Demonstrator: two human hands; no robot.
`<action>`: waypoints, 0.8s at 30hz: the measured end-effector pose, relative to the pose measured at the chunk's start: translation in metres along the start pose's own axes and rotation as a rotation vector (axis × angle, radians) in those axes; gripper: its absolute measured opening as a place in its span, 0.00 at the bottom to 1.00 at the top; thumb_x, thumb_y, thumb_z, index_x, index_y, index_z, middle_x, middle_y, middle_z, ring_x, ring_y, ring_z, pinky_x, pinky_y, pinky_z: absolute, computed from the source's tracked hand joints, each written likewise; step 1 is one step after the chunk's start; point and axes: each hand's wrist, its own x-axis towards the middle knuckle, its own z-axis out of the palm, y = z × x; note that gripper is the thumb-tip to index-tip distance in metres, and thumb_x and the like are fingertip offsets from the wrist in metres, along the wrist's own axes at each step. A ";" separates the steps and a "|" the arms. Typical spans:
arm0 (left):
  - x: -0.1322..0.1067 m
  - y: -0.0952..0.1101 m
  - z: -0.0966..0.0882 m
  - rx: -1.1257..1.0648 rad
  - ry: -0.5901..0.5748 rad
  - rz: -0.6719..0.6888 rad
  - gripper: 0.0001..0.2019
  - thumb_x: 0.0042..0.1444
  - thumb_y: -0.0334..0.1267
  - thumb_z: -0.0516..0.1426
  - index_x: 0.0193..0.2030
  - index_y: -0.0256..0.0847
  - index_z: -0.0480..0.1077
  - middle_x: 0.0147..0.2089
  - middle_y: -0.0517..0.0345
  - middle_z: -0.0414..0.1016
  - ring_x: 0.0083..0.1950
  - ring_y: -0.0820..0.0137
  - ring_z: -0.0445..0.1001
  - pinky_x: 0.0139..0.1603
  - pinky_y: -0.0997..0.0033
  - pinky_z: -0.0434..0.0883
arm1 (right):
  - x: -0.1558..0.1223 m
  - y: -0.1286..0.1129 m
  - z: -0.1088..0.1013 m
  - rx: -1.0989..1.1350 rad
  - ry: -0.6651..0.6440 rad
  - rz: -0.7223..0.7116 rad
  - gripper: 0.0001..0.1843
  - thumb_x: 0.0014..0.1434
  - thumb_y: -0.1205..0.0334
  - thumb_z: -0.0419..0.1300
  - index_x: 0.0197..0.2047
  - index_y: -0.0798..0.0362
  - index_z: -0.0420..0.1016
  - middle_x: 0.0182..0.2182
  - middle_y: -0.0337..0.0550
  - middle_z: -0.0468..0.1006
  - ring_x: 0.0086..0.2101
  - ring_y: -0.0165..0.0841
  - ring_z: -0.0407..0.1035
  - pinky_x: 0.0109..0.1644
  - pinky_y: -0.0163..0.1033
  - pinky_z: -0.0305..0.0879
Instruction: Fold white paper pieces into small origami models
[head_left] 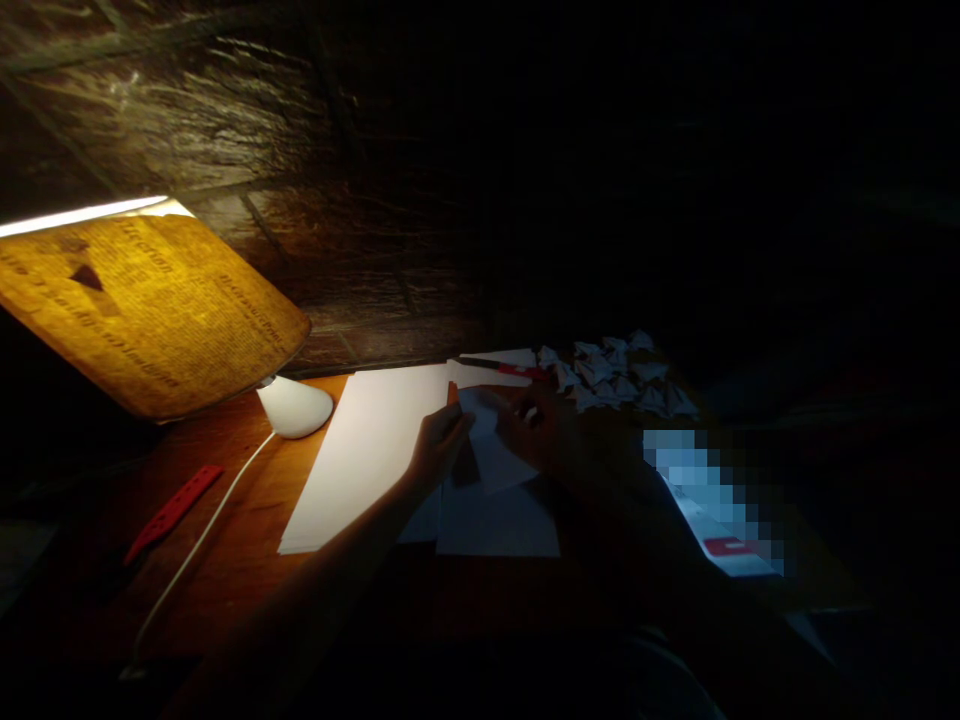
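Note:
A small sheet of paper (501,465) is held up between both hands, above the white paper lying on the table. My left hand (440,440) pinches the left edge of this sheet. On the right side, my right hand (544,425) is closed at the sheet's edge, its fingers curled and dark in shadow. Under the hands lie a bright stack of white paper (367,430) and, to its right, a shaded white sheet (495,530). Just beyond the hands rests a dark tool with a red handle (521,371); its exact kind is unclear.
Several folded paper pieces (596,370) stand at the back right. A lamp with a printed shade (165,310) and white base (296,407) lights the left. Its white cord (202,540) passes a red power strip (174,510). A glowing, blurred-out panel (712,505) lies right.

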 end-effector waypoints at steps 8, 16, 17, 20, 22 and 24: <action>0.003 0.006 0.001 0.016 0.014 0.015 0.25 0.56 0.61 0.62 0.28 0.38 0.71 0.26 0.58 0.70 0.29 0.70 0.66 0.28 0.73 0.63 | 0.000 -0.010 -0.006 -0.029 -0.139 -0.154 0.05 0.57 0.61 0.65 0.32 0.48 0.72 0.33 0.43 0.78 0.34 0.37 0.70 0.39 0.42 0.66; 0.000 0.008 -0.001 -0.085 -0.002 -0.048 0.30 0.55 0.67 0.60 0.24 0.39 0.65 0.22 0.63 0.59 0.25 0.75 0.57 0.24 0.74 0.54 | 0.002 -0.007 -0.008 0.032 -0.233 -0.155 0.13 0.61 0.49 0.66 0.33 0.49 0.76 0.34 0.44 0.78 0.35 0.37 0.71 0.39 0.40 0.66; -0.001 0.008 -0.001 -0.091 -0.021 -0.055 0.30 0.53 0.67 0.62 0.25 0.39 0.66 0.23 0.63 0.60 0.25 0.75 0.57 0.24 0.74 0.54 | 0.002 -0.007 -0.008 0.042 -0.236 -0.162 0.13 0.61 0.49 0.66 0.33 0.49 0.76 0.34 0.44 0.78 0.35 0.37 0.71 0.39 0.41 0.66; -0.001 0.006 -0.001 -0.071 -0.053 -0.075 0.28 0.49 0.64 0.66 0.26 0.38 0.68 0.23 0.63 0.62 0.25 0.75 0.59 0.23 0.75 0.54 | 0.003 -0.006 -0.009 0.054 -0.255 -0.157 0.11 0.60 0.52 0.67 0.33 0.49 0.76 0.34 0.44 0.78 0.35 0.36 0.70 0.38 0.40 0.66; -0.002 0.004 -0.001 -0.052 -0.050 -0.085 0.26 0.50 0.62 0.66 0.27 0.38 0.69 0.23 0.63 0.62 0.24 0.75 0.58 0.23 0.75 0.53 | 0.002 -0.007 -0.009 0.058 -0.265 -0.151 0.10 0.60 0.53 0.68 0.32 0.49 0.76 0.33 0.42 0.77 0.34 0.35 0.70 0.37 0.39 0.65; -0.001 0.002 -0.001 -0.038 -0.050 -0.086 0.25 0.52 0.60 0.66 0.26 0.38 0.70 0.22 0.63 0.62 0.24 0.75 0.58 0.23 0.75 0.53 | 0.001 -0.009 -0.008 0.073 -0.267 -0.143 0.10 0.59 0.53 0.68 0.31 0.49 0.76 0.32 0.41 0.76 0.33 0.34 0.69 0.36 0.38 0.65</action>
